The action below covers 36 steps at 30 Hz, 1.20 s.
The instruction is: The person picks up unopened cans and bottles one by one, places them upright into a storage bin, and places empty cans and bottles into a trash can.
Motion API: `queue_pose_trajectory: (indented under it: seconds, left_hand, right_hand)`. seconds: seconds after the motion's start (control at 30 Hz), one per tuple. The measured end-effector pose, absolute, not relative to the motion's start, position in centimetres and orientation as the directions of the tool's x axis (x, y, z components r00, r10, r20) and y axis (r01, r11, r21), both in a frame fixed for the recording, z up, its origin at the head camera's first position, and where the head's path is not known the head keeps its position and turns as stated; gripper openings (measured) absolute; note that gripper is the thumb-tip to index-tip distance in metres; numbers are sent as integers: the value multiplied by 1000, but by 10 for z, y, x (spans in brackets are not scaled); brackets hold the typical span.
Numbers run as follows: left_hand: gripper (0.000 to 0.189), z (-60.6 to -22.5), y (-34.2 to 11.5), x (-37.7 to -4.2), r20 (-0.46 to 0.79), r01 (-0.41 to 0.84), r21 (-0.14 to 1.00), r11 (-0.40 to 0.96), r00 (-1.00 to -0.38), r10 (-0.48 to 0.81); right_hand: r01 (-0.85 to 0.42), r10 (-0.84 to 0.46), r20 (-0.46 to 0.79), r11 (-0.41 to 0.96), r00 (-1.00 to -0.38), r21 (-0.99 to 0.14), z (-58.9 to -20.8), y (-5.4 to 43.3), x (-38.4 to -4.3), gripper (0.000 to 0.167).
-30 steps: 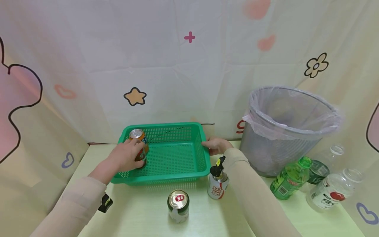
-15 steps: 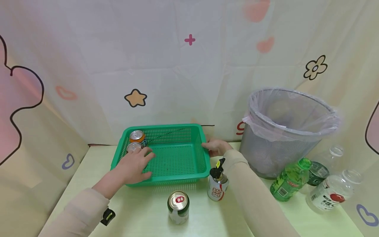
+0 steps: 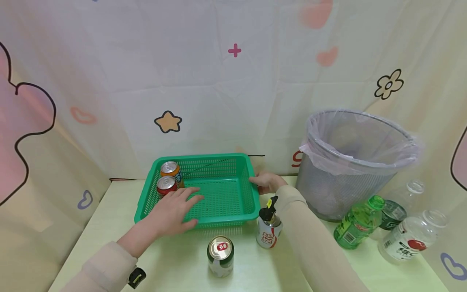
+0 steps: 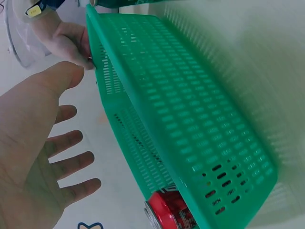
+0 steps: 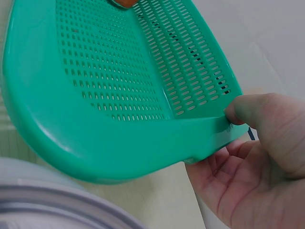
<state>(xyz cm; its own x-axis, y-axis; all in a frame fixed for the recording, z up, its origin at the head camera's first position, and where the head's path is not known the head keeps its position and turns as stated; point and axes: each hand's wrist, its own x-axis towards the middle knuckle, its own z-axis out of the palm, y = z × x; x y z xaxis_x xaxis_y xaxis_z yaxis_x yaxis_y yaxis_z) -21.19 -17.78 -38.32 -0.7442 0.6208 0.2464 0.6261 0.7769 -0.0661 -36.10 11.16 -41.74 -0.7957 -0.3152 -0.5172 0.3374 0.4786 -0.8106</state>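
Observation:
A green plastic basket (image 3: 219, 198) stands on the table against the curtain. My right hand (image 3: 268, 182) pinches the rim at its right end, thumb on top and fingers beneath, as the right wrist view shows. My left hand (image 3: 173, 213) hovers over the basket's front left part with its fingers spread and nothing in them. Inside, at the left end, a red can (image 3: 167, 184) stands in front of an orange can (image 3: 170, 168). On the table before the basket are a dark green and white can (image 3: 220, 257) and a white and red can (image 3: 268, 235), just below my right wrist.
A mesh waste bin (image 3: 328, 194) with a clear liner stands right of the basket. In front of it are a green bottle (image 3: 357, 225), a clear bottle with a dark label (image 3: 394, 211) and a clear bottle with a white label (image 3: 406, 239). A curtain (image 3: 237, 101) hangs behind.
My left hand has let go of the red can and drawn back toward the right and front, fingers spreading. The red can stays in the basket. My right hand keeps its hold on the rim.

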Motion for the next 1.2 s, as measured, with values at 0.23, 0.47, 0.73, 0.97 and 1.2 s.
queue_pose_trajectory:
  seconds: [0.23, 0.47, 0.73, 0.97, 1.2]
  left_hand:
    - [62, -386, -172, -205, 233, 643, -64, 763, -734, 638]
    - [67, -388, -169, -198, 208, 654, -42, 755, -733, 647]
    - [73, -391, -164, -192, 219, 678, -19, 735, -715, 664]
    - [74, -391, -156, -186, 196, 684, 11, 729, -717, 669]
    - [74, -393, -145, -182, 167, 692, 33, 721, -715, 678]
  right_hand:
    - [322, -329, -505, 474, -798, -819, -418, 112, -359, 34]
    - [316, -320, -499, 480, -805, -818, -419, 112, -358, 32]
    - [315, -318, -498, 481, -807, -818, -418, 111, -357, 33]
    - [313, -319, -493, 476, -810, -822, -417, 111, -356, 33]
    - [314, -314, -496, 482, -809, -818, -416, 111, -357, 33]
